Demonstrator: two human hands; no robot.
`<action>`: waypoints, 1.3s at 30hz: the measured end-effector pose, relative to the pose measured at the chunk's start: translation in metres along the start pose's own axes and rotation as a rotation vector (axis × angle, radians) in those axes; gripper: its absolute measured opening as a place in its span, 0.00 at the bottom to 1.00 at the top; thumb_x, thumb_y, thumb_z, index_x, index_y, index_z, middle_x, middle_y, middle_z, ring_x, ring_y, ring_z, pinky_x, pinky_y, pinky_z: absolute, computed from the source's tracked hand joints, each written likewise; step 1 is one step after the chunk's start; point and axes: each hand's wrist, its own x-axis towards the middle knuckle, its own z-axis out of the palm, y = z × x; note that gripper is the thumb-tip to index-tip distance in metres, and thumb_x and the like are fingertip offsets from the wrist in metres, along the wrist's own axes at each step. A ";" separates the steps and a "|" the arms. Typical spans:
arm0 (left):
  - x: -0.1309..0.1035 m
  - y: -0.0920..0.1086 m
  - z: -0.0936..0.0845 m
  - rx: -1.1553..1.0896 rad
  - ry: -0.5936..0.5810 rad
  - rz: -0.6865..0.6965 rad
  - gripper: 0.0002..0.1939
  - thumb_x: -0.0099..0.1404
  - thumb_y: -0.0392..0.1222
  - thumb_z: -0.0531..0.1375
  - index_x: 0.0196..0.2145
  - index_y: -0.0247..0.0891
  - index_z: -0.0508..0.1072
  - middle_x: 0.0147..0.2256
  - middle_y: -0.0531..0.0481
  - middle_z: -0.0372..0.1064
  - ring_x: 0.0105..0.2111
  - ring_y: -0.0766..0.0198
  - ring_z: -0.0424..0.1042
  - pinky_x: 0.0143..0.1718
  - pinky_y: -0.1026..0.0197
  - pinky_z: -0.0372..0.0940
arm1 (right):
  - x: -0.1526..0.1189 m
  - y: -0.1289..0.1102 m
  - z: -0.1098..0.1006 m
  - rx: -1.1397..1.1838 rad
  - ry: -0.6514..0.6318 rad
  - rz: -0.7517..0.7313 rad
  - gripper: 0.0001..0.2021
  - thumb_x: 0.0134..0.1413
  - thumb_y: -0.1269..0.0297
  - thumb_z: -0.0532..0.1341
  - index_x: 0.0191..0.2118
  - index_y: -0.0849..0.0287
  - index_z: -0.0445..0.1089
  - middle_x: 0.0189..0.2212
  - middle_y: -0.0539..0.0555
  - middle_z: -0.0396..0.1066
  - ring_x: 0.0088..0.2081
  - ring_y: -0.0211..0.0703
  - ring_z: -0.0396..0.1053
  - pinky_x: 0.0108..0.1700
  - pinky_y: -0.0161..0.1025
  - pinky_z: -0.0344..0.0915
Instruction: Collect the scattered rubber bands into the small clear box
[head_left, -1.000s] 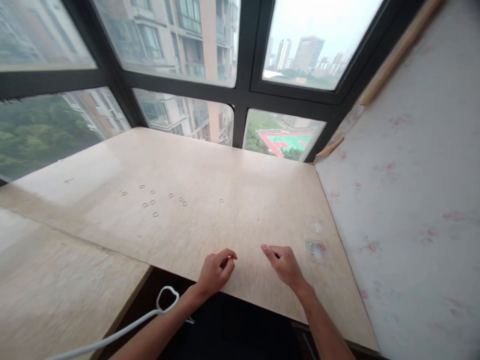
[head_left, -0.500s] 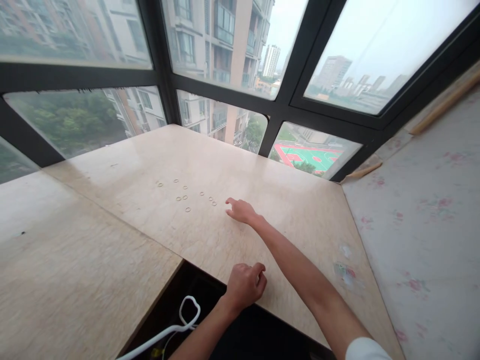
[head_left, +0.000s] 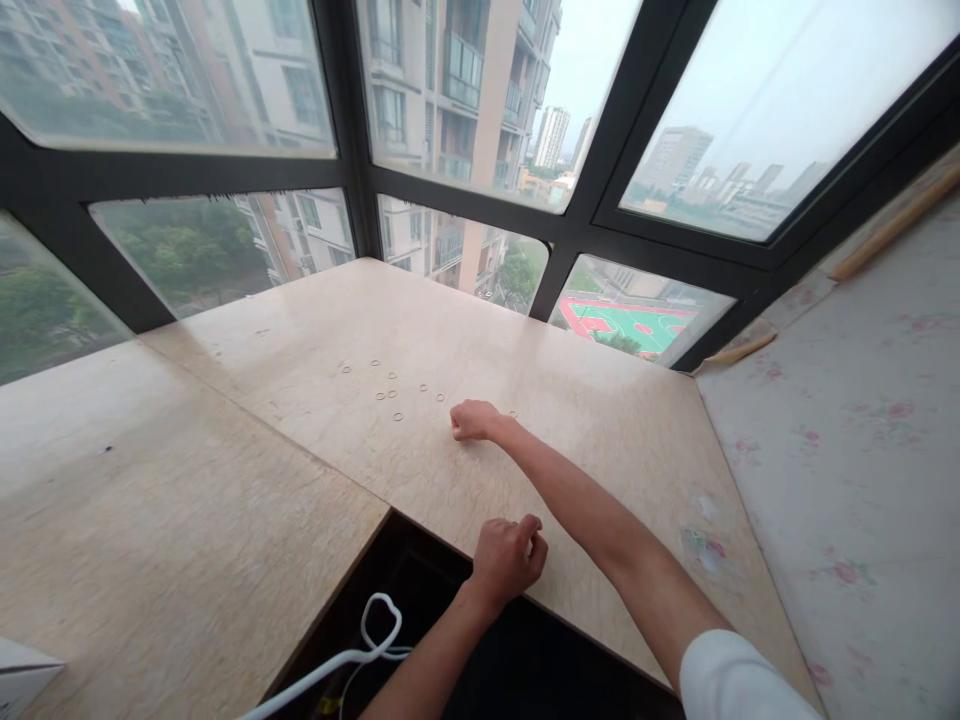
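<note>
Several thin, pale rings (head_left: 391, 394) lie scattered on the marbled tabletop (head_left: 585, 460). My right hand (head_left: 472, 420) is closed low over the table, just right of the ring cluster, its fingertips curled in and pointing left. What those fingers hold, if anything, is hidden. One ring (head_left: 440, 398) lies close to its knuckles, and another single ring (head_left: 513, 413) shows behind the wrist. At the table's near edge, my left hand (head_left: 510, 555) is curled with thumb and forefinger drawn together. Its contents, if any, cannot be made out.
A clear plastic bag (head_left: 705, 550) with coloured bits lies at right by the floral wall (head_left: 847, 480). Dark window frames (head_left: 360, 215) border the far side. A white cable (head_left: 330, 665) loops in the dark gap below. A white box corner (head_left: 26, 670) shows lower left.
My right hand has closed its thumb and finger and moved slightly left relative to the table. One ring beside its fingertips no longer shows. The view has shifted a little left.
</note>
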 end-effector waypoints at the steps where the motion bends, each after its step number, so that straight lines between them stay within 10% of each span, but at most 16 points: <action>1: 0.000 0.000 0.000 0.007 0.006 -0.008 0.07 0.58 0.35 0.53 0.33 0.40 0.71 0.19 0.48 0.70 0.21 0.59 0.71 0.23 0.60 0.58 | -0.007 0.004 0.001 0.035 -0.006 -0.007 0.05 0.41 0.70 0.62 0.29 0.61 0.73 0.32 0.58 0.74 0.36 0.46 0.70 0.35 0.37 0.62; 11: 0.004 0.000 -0.003 -0.015 0.009 -0.030 0.09 0.59 0.36 0.53 0.35 0.38 0.72 0.22 0.48 0.72 0.23 0.59 0.72 0.25 0.61 0.59 | -0.096 0.007 0.028 0.554 0.161 -0.001 0.07 0.53 0.62 0.56 0.35 0.60 0.63 0.18 0.43 0.61 0.20 0.29 0.57 0.21 0.27 0.53; 18: 0.004 -0.002 -0.005 -0.021 0.004 -0.009 0.11 0.62 0.37 0.52 0.36 0.39 0.73 0.19 0.52 0.70 0.21 0.64 0.70 0.25 0.64 0.55 | -0.202 0.026 0.047 1.277 0.498 0.155 0.16 0.50 0.49 0.61 0.31 0.58 0.61 0.12 0.38 0.48 0.14 0.27 0.43 0.15 0.28 0.40; 29: 0.005 -0.007 0.000 0.042 0.080 0.021 0.12 0.62 0.40 0.52 0.34 0.39 0.75 0.15 0.55 0.65 0.17 0.67 0.65 0.23 0.65 0.50 | -0.377 0.089 0.116 0.906 1.305 0.818 0.20 0.50 0.48 0.59 0.36 0.64 0.70 0.14 0.42 0.51 0.16 0.30 0.48 0.17 0.30 0.46; 35: 0.006 -0.006 -0.002 0.063 0.078 0.060 0.13 0.62 0.41 0.51 0.33 0.38 0.75 0.15 0.55 0.64 0.15 0.68 0.63 0.22 0.65 0.50 | -0.386 0.108 0.111 0.584 1.326 0.896 0.20 0.55 0.51 0.56 0.40 0.63 0.74 0.25 0.53 0.73 0.24 0.39 0.67 0.24 0.32 0.62; 39: 0.006 -0.006 -0.002 0.067 0.100 0.073 0.13 0.63 0.41 0.51 0.33 0.38 0.75 0.15 0.55 0.64 0.15 0.68 0.63 0.21 0.66 0.50 | -0.378 0.116 0.115 0.292 1.058 0.929 0.16 0.57 0.60 0.53 0.43 0.55 0.75 0.41 0.55 0.76 0.38 0.45 0.74 0.39 0.38 0.67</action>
